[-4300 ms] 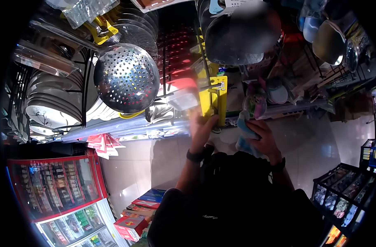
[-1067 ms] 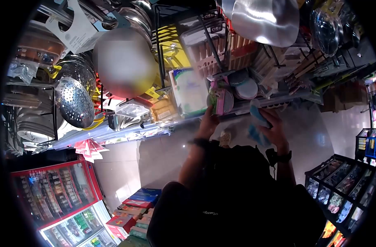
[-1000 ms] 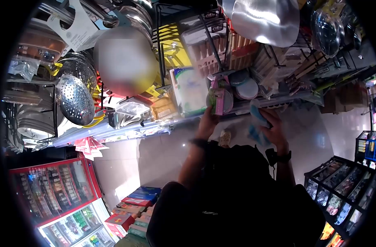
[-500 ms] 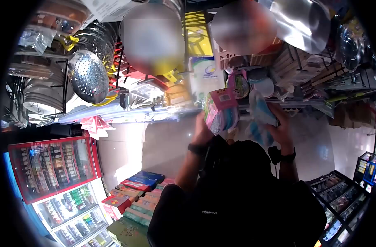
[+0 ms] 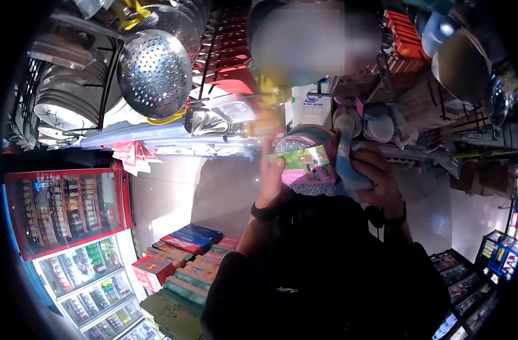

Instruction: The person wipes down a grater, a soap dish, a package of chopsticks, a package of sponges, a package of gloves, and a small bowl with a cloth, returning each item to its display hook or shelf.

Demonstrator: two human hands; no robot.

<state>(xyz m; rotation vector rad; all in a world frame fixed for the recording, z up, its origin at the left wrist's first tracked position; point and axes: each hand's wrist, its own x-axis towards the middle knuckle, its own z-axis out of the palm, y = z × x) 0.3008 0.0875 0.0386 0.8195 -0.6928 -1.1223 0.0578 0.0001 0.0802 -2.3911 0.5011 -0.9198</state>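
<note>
My left hand (image 5: 272, 180) is closed around the edge of a pack of scouring sponges (image 5: 305, 164), its thumb on the front. A pink and green paper band wraps the pack, with glittery grey and coloured pads showing above and below it. Close beside the pack, my right hand (image 5: 379, 180) grips a blue and whitish, soft-looking curved item (image 5: 349, 164), whose kind I cannot tell. Just behind both hands, a white packet with a blue logo (image 5: 311, 106) stands at the shelf rack.
Ahead, the shelf holds a perforated metal skimmer (image 5: 154, 73), stacked white plates (image 5: 66, 107) and a metal bowl (image 5: 461, 67). Boxed goods (image 5: 174, 311) lie low at left. Beyond them stands a red-framed display fridge (image 5: 69, 212). A dark rack (image 5: 457, 277) is at lower right.
The sponge pack has turned so its green and pink label faces me. My right hand has brought the blue item closer to the pack. The view has shifted, with the shelf goods moving right.
</note>
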